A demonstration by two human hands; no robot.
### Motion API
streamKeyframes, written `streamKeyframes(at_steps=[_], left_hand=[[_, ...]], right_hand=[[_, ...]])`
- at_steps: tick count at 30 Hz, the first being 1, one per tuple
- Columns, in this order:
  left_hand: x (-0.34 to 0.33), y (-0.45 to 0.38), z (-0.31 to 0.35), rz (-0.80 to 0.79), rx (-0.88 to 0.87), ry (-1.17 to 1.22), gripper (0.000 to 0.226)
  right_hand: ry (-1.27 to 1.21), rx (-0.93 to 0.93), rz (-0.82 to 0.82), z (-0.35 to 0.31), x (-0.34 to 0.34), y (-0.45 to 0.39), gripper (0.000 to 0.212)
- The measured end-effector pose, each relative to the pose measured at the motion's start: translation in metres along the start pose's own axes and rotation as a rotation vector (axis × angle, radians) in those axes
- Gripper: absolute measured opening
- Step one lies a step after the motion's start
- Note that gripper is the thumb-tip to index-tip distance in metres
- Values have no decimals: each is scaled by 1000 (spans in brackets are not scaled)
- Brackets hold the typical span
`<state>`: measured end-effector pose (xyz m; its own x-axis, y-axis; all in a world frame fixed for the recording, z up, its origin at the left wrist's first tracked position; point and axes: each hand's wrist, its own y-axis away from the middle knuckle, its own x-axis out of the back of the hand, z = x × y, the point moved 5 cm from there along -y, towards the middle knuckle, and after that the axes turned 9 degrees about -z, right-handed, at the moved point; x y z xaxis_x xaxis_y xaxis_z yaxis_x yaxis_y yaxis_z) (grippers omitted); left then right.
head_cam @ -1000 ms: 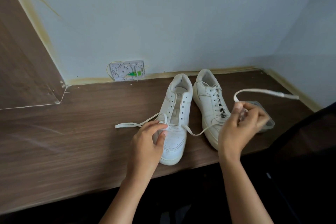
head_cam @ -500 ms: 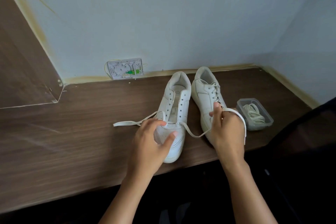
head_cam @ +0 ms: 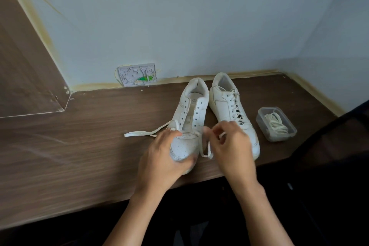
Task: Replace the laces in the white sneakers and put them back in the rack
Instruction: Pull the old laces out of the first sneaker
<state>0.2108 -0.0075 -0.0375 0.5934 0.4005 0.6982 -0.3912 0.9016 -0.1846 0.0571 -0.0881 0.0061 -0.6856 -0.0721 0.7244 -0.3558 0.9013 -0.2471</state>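
Observation:
Two white sneakers stand side by side on the brown wooden table (head_cam: 79,146), toes toward me. The left sneaker (head_cam: 191,114) has a white lace (head_cam: 143,133) only through its lowest eyelets; one end trails left over the table. My left hand (head_cam: 165,158) grips this sneaker's toe. My right hand (head_cam: 229,146) pinches the lace's other end, which loops beside the toe. The right sneaker (head_cam: 229,106) is fully laced and partly hidden behind my right hand.
A clear plastic box (head_cam: 276,124) with a coiled lace stands right of the sneakers. A white wall plate (head_cam: 137,75) sits at the table's back edge. Walls close the back and right. The table's front edge runs just under my hands.
My right hand has come down and left from beside the plastic box to the left sneaker's toe, bringing the lace end with it. My left hand has closed round the toe.

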Motion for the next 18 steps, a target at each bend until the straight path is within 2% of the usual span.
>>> streamKeyframes(at_steps=[3,7,9,11,13,15,17,18], left_hand=[[0,-2,-1,14,-6,-10,62],[0,-2,0,27,36,8,70],[2,-1,1,30,58,24,65],[4,-3,-2,22,95,23,58],[5,-5,-8,37,119,30,58],[4,-7,-11,49,118,38,58],[1,-8,-12,50,114,29,58],[0,-8,-12,45,114,23,58]], right_hand=[[63,43,-116,-2,-34,-3,28],[-9,131,-61,-4,-46,-10,12],[-93,131,-54,-1,-40,-13,8],[-219,97,80,3,-17,-15,19],[-326,95,376,15,21,-14,31],[-382,74,640,35,53,-9,19],[-334,-31,732,51,67,-5,3],[-292,-72,731,54,67,-3,3]])
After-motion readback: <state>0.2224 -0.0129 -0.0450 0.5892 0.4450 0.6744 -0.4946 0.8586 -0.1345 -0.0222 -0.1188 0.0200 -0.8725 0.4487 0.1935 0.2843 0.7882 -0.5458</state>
